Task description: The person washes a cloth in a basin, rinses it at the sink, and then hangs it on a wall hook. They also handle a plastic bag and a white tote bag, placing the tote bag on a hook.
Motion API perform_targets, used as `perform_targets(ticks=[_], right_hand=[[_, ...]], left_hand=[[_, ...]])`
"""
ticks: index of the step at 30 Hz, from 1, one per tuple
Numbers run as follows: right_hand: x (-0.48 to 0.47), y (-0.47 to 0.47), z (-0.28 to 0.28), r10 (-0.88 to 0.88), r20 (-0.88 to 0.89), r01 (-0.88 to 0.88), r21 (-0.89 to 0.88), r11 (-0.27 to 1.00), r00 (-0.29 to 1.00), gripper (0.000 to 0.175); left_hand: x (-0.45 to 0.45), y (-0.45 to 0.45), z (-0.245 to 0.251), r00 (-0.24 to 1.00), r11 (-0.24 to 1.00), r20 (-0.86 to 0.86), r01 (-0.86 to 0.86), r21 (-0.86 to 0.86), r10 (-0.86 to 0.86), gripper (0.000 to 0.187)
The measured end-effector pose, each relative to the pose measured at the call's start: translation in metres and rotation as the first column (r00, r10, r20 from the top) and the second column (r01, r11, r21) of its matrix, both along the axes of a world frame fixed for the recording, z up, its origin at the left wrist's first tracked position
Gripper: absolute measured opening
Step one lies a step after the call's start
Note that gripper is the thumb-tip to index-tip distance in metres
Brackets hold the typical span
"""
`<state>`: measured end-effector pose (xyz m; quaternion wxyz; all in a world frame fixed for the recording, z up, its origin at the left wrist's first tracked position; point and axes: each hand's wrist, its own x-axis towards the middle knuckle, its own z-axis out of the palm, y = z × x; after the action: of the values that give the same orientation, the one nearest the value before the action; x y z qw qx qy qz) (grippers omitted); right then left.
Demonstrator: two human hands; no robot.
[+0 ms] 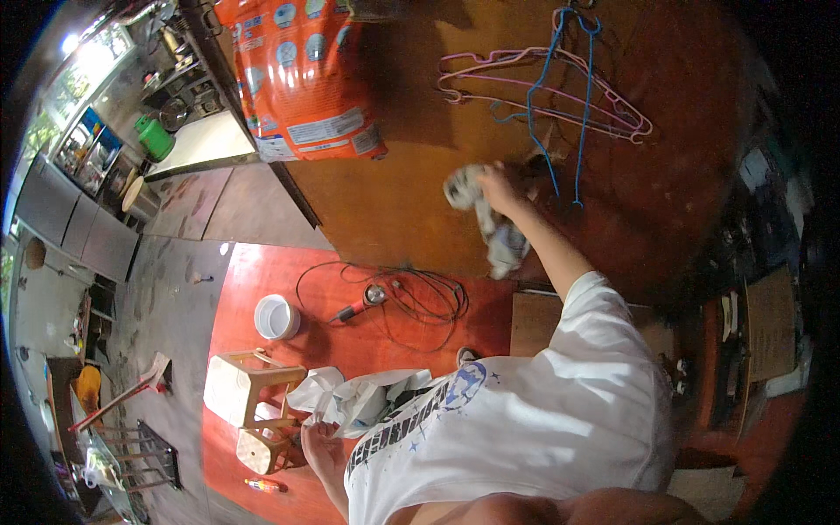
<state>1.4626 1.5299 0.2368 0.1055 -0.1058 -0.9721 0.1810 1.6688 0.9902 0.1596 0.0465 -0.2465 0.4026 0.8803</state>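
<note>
My right hand [502, 190] is raised in front of the brown wooden panel, closed on a crumpled grey-and-white cloth [504, 246] that hangs down, blurred. Near it, blue plastic hangers [535, 98] and pink ones [590, 105] hang against the panel. Low in front of my white T-shirt, my left hand [321, 443] grips the edge of a crumpled white sheet-like thing [361, 400], perhaps a bag or cloth; what is inside or beneath its folds cannot be told.
A large orange printed bag [305, 85] hangs at the upper left. On the red floor covering lie an angle grinder [361, 302] with a coiled cable [433, 308], a white bucket [277, 317], plastic stools [239, 387] and a small bottle [262, 485].
</note>
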Motion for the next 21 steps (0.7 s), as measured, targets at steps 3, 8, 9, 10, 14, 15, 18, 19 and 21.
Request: perform_targets(ticks=[3, 8, 9, 10, 14, 15, 18, 19, 21], right_hand=[[-0.007, -0.041, 0.062, 0.097, -0.565, -0.032, 0.123, 0.992, 0.82, 0.037], [-0.045, -0.046, 0.052, -0.083, -0.396, -0.153, -0.528, 0.835, 0.915, 0.034], [-0.056, -0.022, 0.033, -0.12, -0.333, -0.148, -0.674, 0.724, 0.935, 0.04], [-0.066, -0.001, 0.004, -0.151, -0.363, -0.213, -0.782, 0.586, 0.919, 0.044], [-0.052, 0.055, -0.147, 0.035, -0.1, -0.008, 0.256, 0.967, 0.994, 0.042], [-0.023, 0.045, -0.193, 0.211, 0.048, -0.148, 0.86, 0.488, 0.976, 0.037], [0.081, 0.055, -0.263, 0.169, 0.192, -0.25, 0.571, 0.782, 0.967, 0.027], [0.113, 0.062, -0.267, 0.153, 0.343, -0.238, 0.224, 0.945, 0.927, 0.023], [0.159, 0.078, -0.247, 0.152, 0.469, -0.093, -0.147, 0.985, 0.87, 0.017]], left_hand=[[-0.013, 0.0, -0.005, 0.996, 0.999, 0.08, 0.049, -0.018, -0.047, 0.006], [-0.035, 0.013, -0.011, 0.97, 0.968, 0.12, 0.226, -0.105, -0.213, 0.004], [-0.037, 0.013, -0.01, 0.958, 0.953, 0.079, 0.282, -0.109, -0.274, 0.005], [-0.039, 0.017, -0.01, 0.959, 0.962, 0.107, 0.269, -0.046, -0.263, 0.009], [-0.029, 0.031, -0.002, 0.978, 0.973, 0.082, 0.199, -0.118, -0.191, 0.033], [-0.027, 0.04, 0.001, 0.979, 0.967, 0.1, 0.192, -0.168, -0.177, 0.032], [-0.029, 0.073, 0.019, 0.979, 0.943, 0.025, 0.202, -0.266, -0.203, 0.024], [-0.031, 0.089, 0.026, 0.985, 0.947, -0.005, 0.167, -0.274, -0.175, 0.019], [-0.045, 0.116, 0.046, 0.961, 0.926, -0.082, 0.229, -0.301, -0.265, 0.012]])
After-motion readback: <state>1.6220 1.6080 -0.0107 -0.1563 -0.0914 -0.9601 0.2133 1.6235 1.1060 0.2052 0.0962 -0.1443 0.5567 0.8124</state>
